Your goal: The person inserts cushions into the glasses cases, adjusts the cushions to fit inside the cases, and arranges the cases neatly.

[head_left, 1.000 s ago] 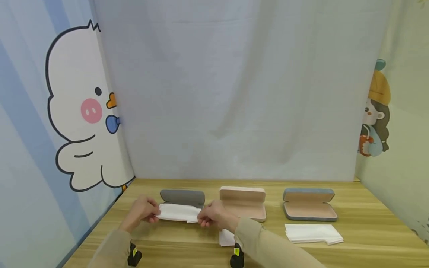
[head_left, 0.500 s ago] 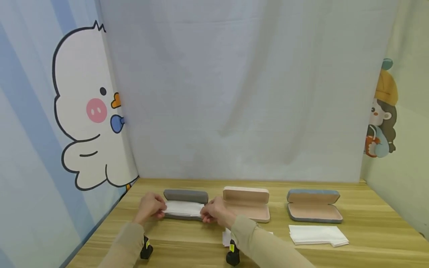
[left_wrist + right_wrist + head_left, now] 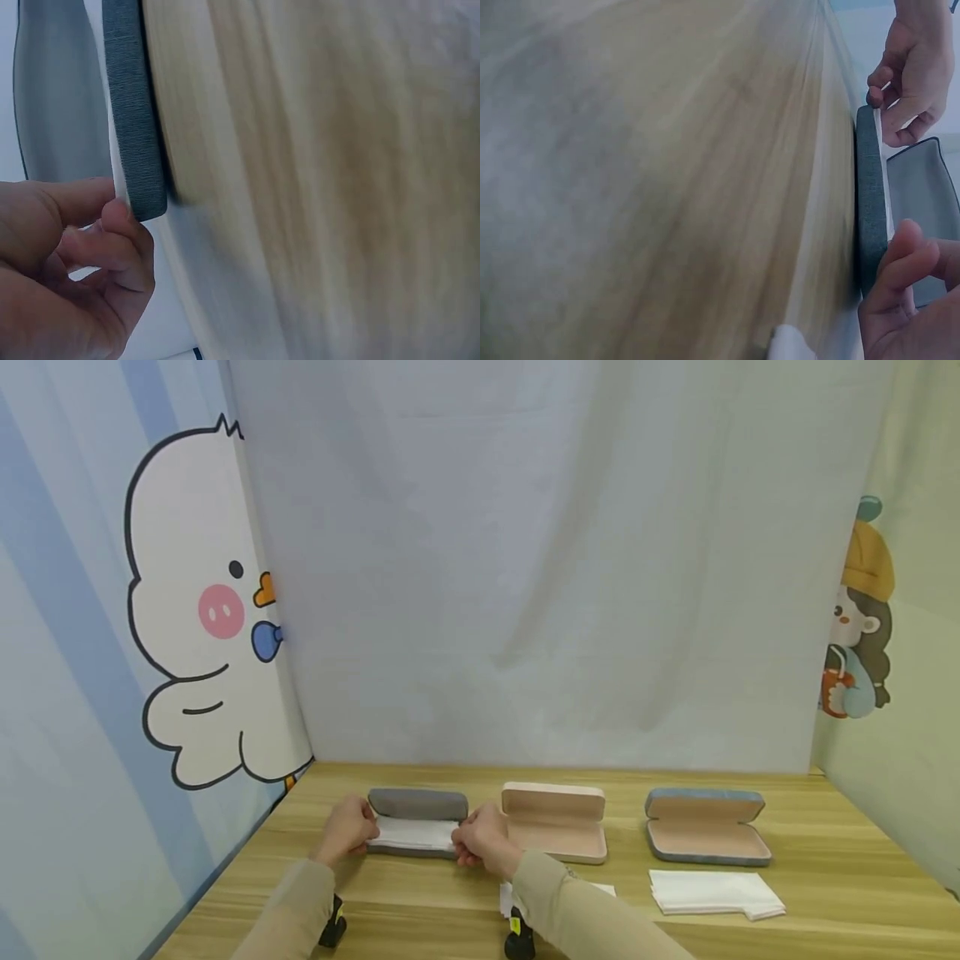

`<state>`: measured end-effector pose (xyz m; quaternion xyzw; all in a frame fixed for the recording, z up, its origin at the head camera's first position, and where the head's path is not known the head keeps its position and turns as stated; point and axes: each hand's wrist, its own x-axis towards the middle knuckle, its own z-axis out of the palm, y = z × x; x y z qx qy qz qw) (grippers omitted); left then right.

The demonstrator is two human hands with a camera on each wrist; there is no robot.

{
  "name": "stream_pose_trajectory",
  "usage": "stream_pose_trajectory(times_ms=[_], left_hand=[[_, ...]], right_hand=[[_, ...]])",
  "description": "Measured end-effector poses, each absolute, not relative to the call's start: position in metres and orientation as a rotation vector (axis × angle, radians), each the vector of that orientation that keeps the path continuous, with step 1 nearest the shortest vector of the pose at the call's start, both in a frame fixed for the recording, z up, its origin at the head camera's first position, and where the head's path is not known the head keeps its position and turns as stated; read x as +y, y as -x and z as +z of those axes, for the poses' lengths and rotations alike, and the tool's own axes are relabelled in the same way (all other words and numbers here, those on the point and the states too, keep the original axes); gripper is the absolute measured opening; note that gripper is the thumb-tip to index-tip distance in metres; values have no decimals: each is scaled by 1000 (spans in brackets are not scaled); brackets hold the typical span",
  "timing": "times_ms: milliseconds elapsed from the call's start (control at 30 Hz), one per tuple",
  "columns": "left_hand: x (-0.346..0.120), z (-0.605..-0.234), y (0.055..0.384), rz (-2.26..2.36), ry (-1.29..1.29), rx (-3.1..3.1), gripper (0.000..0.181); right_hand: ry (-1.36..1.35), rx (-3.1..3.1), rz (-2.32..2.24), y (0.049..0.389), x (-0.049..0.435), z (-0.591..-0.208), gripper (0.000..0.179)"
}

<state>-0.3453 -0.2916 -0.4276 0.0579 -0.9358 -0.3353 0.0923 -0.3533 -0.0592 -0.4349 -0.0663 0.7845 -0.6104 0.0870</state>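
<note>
An open grey glasses case [image 3: 420,802] stands at the left of the table, its lid tilted back. A folded white cloth [image 3: 415,833] lies in its lower half. With curled fingers my left hand [image 3: 350,831] pinches the cloth's left end at the case's corner. At the other end my right hand [image 3: 486,839] pinches the cloth between thumb and fingers. In the left wrist view the white edge shows just above the case's dark wall [image 3: 135,112]. Both hands [image 3: 922,82] also appear in the right wrist view, one at each end of the case.
A cream glasses case [image 3: 553,839] and a blue one [image 3: 708,843] stand open to the right. One folded white cloth [image 3: 712,893] lies before the blue case. Another white cloth [image 3: 603,889] is partly hidden by my right sleeve [image 3: 570,902]. A grey curtain [image 3: 555,568] hangs behind the table.
The cloth has gone from in front of the grey case down into its lower half, carried by both hands. The view has shifted slightly.
</note>
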Motion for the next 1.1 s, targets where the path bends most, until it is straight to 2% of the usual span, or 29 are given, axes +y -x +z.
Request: stream_pose_trajectory(times_ms=[167, 333, 400, 433, 467, 600, 633, 700, 867, 967, 1100], left_hand=[[-292, -430, 344, -927, -184, -2840, 19], [-294, -431, 342, -1025, -180, -2877, 21], [-295, -430, 341, -1062, -180, -2892, 22], [-296, -429, 341, -1086, -183, -2903, 23], [-298, -428, 339, -1116, -182, -2909, 23], [-306, -424, 335, -1339, -161, -2926, 29], [-308, -423, 334, -1412, -149, -2928, 34], [-314, -421, 333, -1547, -91, -2942, 48], [-323, -419, 338, -1700, 109, -2990, 102], [-325, -420, 342, -1731, 163, -2988, 112], [-326, -424, 345, -1800, 182, -2954, 111]], right_hand=[[224, 2386, -1771, 352, -60, -436, 28], [242, 2494, -1667, 353, -62, -438, 31], [264, 2566, -1609, 353, -61, -438, 25], [281, 2606, -1577, 353, -61, -438, 14], [300, 2646, -1540, 353, -60, -438, 11], [352, 2685, -1465, 353, -57, -436, 70], [360, 2674, -1446, 353, -56, -435, 78], [391, 2616, -1438, 353, -54, -432, 80], [490, 2454, -1439, 352, -50, -429, 84], [502, 2393, -1488, 353, -49, -430, 85], [491, 2328, -1561, 355, -48, -433, 83]])
